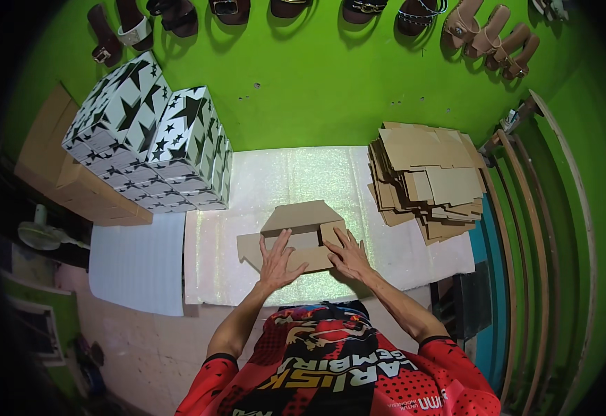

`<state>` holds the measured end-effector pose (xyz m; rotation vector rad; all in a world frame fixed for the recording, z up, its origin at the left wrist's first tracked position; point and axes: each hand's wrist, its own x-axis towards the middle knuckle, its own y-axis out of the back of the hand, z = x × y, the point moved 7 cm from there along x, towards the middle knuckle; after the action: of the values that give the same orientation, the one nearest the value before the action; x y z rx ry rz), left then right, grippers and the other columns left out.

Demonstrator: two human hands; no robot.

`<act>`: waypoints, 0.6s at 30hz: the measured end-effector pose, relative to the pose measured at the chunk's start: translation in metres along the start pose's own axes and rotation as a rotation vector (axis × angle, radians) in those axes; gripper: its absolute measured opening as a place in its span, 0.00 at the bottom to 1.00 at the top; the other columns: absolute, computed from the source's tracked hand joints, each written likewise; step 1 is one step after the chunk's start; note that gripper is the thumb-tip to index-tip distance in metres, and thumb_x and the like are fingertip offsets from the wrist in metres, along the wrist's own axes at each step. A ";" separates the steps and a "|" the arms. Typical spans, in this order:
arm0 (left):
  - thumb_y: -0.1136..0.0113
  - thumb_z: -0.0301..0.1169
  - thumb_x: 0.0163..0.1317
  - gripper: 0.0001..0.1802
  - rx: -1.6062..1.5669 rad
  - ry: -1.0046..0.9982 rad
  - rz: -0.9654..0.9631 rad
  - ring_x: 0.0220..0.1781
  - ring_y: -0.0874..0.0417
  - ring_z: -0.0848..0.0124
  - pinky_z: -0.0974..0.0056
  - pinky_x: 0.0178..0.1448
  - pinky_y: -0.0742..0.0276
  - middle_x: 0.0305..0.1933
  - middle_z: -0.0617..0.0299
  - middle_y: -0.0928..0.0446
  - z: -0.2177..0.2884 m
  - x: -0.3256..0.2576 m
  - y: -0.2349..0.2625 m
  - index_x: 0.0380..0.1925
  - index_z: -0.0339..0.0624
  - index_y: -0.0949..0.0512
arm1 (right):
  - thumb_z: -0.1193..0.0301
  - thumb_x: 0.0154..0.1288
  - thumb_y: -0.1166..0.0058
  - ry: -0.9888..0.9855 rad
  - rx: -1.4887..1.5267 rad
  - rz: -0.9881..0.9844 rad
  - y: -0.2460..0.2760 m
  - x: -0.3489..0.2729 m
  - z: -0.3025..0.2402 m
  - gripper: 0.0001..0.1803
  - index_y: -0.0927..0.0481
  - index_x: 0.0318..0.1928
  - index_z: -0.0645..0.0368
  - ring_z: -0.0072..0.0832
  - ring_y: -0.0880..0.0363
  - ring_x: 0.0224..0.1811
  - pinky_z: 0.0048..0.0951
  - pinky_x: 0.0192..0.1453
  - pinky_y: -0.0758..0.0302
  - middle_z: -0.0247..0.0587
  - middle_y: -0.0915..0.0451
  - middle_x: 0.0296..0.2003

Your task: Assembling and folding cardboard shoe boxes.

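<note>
A partly folded brown cardboard box (301, 261) lies on the shiny whitish table cover (296, 173) in front of me. Its far flap (301, 214) stands up and slants away, while another flap sticks out at the left. My left hand (280, 261) rests on the left part of the box, fingers stretched and thumb spread to the right. On the right side flap, my right hand (348, 256) presses down with its fingers spread. A dark opening shows beside the right fingertips. The undersides of both hands are hidden.
White boxes with black stars (174, 149) are stacked at the back left. Flat brown cardboard pieces (431, 184) form a pile at the back right. Sandals (289, 7) hang on the green wall (303, 90). Wooden rails (525, 229) run along the right; a white fan (39, 232) stands left.
</note>
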<state>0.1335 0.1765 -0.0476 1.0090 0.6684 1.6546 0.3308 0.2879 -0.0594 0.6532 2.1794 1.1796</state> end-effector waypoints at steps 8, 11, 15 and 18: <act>0.26 0.54 0.57 0.30 0.011 0.015 -0.019 0.87 0.43 0.56 0.23 0.83 0.71 0.84 0.52 0.40 -0.003 -0.002 -0.002 0.44 0.37 0.15 | 0.48 0.72 0.49 -0.050 0.058 0.075 -0.005 -0.001 -0.008 0.35 0.27 0.77 0.39 0.61 0.61 0.86 0.84 0.79 0.65 0.46 0.53 0.85; 0.25 0.54 0.57 0.33 0.028 0.023 -0.053 0.87 0.44 0.56 0.22 0.83 0.71 0.84 0.51 0.41 -0.003 -0.001 -0.002 0.52 0.40 0.16 | 0.50 0.70 0.46 0.029 -0.029 0.186 0.001 -0.007 -0.013 0.34 0.25 0.75 0.39 0.60 0.58 0.86 0.83 0.79 0.69 0.49 0.46 0.83; 0.27 0.52 0.61 0.37 0.007 -0.025 0.019 0.87 0.45 0.56 0.22 0.83 0.72 0.84 0.51 0.42 -0.002 -0.009 0.002 0.66 0.45 0.22 | 0.27 0.60 0.41 0.301 -0.112 0.265 0.002 -0.007 -0.043 0.54 0.28 0.76 0.52 0.56 0.48 0.84 0.72 0.84 0.65 0.50 0.42 0.81; 0.34 0.46 0.70 0.45 0.114 0.115 0.233 0.89 0.52 0.52 0.26 0.83 0.72 0.87 0.48 0.50 -0.011 -0.033 0.015 0.81 0.47 0.42 | 0.25 0.54 0.39 0.346 -0.123 0.203 -0.012 -0.001 -0.058 0.61 0.33 0.78 0.53 0.54 0.48 0.84 0.72 0.84 0.63 0.49 0.42 0.81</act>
<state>0.1206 0.1416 -0.0501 1.1132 0.7506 1.9065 0.2898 0.2480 -0.0433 0.6693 2.3358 1.6227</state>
